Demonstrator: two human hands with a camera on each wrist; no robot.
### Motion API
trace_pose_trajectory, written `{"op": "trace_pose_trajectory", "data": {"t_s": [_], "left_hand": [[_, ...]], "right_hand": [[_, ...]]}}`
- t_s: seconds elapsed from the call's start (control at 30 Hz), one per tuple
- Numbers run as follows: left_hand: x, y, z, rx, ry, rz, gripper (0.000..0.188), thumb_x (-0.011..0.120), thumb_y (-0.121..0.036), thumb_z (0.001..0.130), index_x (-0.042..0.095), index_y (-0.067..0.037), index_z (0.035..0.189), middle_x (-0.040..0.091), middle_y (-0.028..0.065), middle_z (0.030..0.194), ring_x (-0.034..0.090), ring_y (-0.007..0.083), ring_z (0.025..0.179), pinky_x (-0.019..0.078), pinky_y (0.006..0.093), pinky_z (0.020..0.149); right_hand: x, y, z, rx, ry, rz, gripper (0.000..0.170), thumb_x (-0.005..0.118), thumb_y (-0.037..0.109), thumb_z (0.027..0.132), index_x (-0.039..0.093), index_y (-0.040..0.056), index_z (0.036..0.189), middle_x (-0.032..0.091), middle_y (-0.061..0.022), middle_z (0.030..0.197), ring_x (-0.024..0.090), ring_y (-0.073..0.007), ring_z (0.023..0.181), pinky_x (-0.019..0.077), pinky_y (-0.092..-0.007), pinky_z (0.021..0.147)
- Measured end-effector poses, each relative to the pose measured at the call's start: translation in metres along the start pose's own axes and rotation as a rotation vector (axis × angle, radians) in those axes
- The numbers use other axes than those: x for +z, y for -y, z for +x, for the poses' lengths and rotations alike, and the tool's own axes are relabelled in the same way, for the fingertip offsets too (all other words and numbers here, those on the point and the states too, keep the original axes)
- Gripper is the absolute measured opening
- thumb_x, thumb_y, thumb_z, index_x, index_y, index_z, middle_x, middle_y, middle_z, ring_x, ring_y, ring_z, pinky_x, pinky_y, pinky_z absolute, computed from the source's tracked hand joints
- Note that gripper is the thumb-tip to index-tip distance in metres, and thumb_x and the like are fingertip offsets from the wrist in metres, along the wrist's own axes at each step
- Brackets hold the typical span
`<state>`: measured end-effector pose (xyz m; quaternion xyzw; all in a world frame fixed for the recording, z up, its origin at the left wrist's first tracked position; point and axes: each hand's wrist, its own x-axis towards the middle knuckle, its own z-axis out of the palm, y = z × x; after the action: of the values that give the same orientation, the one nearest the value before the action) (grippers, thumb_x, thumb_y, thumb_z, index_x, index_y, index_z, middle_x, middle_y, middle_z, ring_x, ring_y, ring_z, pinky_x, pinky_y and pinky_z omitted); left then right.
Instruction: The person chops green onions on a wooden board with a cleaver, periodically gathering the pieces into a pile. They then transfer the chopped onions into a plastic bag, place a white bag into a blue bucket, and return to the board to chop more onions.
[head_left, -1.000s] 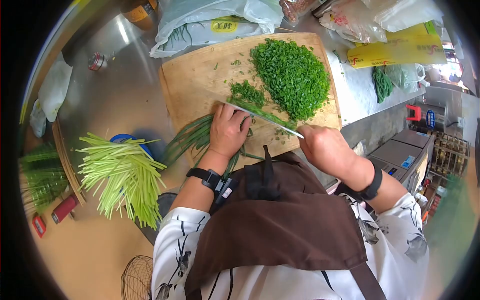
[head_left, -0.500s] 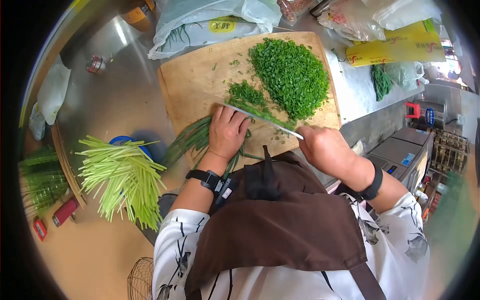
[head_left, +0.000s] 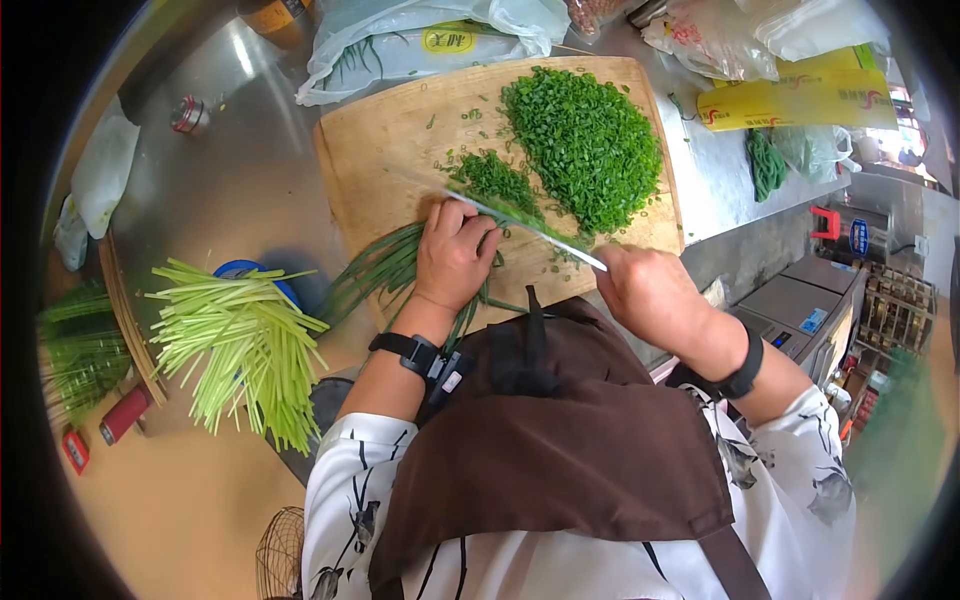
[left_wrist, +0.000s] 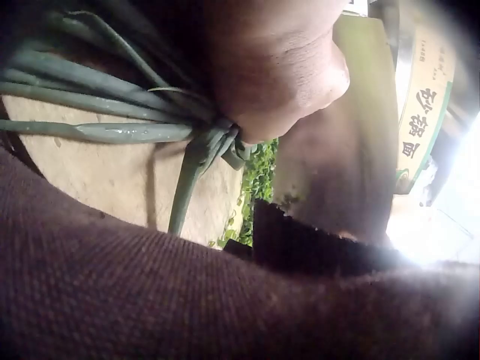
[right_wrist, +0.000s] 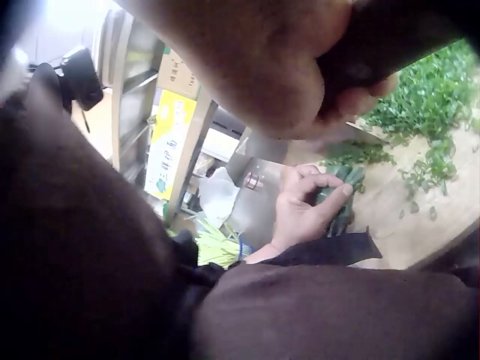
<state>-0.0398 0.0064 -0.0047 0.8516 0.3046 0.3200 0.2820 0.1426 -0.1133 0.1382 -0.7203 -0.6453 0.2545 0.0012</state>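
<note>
My left hand (head_left: 455, 255) holds down a bunch of long scallions (head_left: 385, 265) on the wooden cutting board (head_left: 370, 150), fingers curled over them close to the blade. In the left wrist view the scallion stalks (left_wrist: 120, 97) run in under the hand (left_wrist: 277, 60). My right hand (head_left: 655, 300) grips a knife (head_left: 530, 227), its blade slanting across the board just beyond the left fingertips. The dark knife handle (right_wrist: 390, 45) shows inside the fist in the right wrist view. Beyond the blade lie a small heap of cut scallion (head_left: 495, 180) and a large chopped pile (head_left: 585, 150).
A bundle of pale green stalks (head_left: 235, 345) lies over a blue container (head_left: 240, 268) at the left. Plastic bags (head_left: 430, 50) stand behind the board, and a yellow roll (head_left: 800, 98) lies at the back right. A small red-lidded jar (head_left: 187, 115) sits on the metal counter.
The knife's far end has swung away from the left hand, toward the back left of the board, pushing fresh cuttings toward the small heap. Both hands stay nearly in place.
</note>
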Motion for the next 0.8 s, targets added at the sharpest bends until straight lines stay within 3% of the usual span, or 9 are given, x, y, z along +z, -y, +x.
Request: {"op": "trace_pose_trajectory", "data": {"t_s": [0.17,0.37,0.53,0.63,0.77,0.8], "left_hand": [[-0.003,-0.002,0.005,0.004,0.035,-0.030,0.014,0.074,-0.006,0.070,0.068,-0.006,0.083,0.057,0.0086,0.090,0.055,0.0290,0.090,0.0482,0.0390,0.078],[-0.002,0.001,-0.006,-0.022,0.049,-0.049,0.018,0.074,-0.003,0.071,0.070,-0.004,0.088,0.059,0.0110,0.095,0.055,0.0334,0.093,0.0473,0.0410,0.083],[-0.001,0.001,-0.005,0.045,-0.018,0.023,0.017,0.072,-0.004,0.070,0.068,-0.005,0.086,0.059,0.0091,0.096,0.055,0.0309,0.094,0.0482,0.0405,0.082],[-0.003,-0.002,-0.002,0.052,-0.004,0.024,0.016,0.072,-0.003,0.070,0.067,-0.005,0.085,0.059,0.0093,0.095,0.056,0.0308,0.092,0.0483,0.0395,0.079],[0.000,0.003,-0.008,0.016,0.013,-0.029,0.014,0.072,-0.003,0.069,0.066,-0.006,0.082,0.059,0.0095,0.093,0.055,0.0306,0.089,0.0483,0.0387,0.077],[0.002,0.003,-0.010,0.007,-0.006,-0.036,0.013,0.072,-0.002,0.069,0.066,-0.006,0.080,0.058,0.0090,0.092,0.055,0.0303,0.086,0.0482,0.0389,0.076]], "right_hand": [[0.036,-0.007,0.030,-0.038,-0.023,0.078,0.010,0.055,0.009,0.083,0.057,0.0006,0.080,0.063,-0.0188,0.071,0.063,-0.0374,0.066,0.0518,-0.0465,0.062],[0.035,-0.007,0.042,-0.076,-0.132,0.104,0.013,0.054,0.012,0.085,0.057,0.0013,0.079,0.063,-0.0206,0.074,0.063,-0.0382,0.069,0.0509,-0.0469,0.062],[-0.005,0.005,-0.004,-0.023,0.002,0.003,0.008,0.055,0.008,0.083,0.057,0.0028,0.078,0.063,-0.0191,0.072,0.063,-0.0376,0.066,0.0520,-0.0456,0.060],[0.020,-0.005,0.011,-0.004,0.047,0.000,0.009,0.057,0.010,0.083,0.055,0.0019,0.084,0.060,-0.0185,0.068,0.062,-0.0386,0.064,0.0502,-0.0473,0.058],[0.049,-0.002,0.049,-0.067,-0.107,0.054,0.012,0.057,0.013,0.085,0.054,0.0017,0.084,0.060,-0.0191,0.068,0.061,-0.0394,0.063,0.0498,-0.0483,0.057],[0.047,-0.003,0.049,-0.052,-0.124,0.083,0.012,0.055,0.012,0.084,0.057,0.0012,0.078,0.063,-0.0198,0.074,0.063,-0.0393,0.068,0.0511,-0.0479,0.062]]}}
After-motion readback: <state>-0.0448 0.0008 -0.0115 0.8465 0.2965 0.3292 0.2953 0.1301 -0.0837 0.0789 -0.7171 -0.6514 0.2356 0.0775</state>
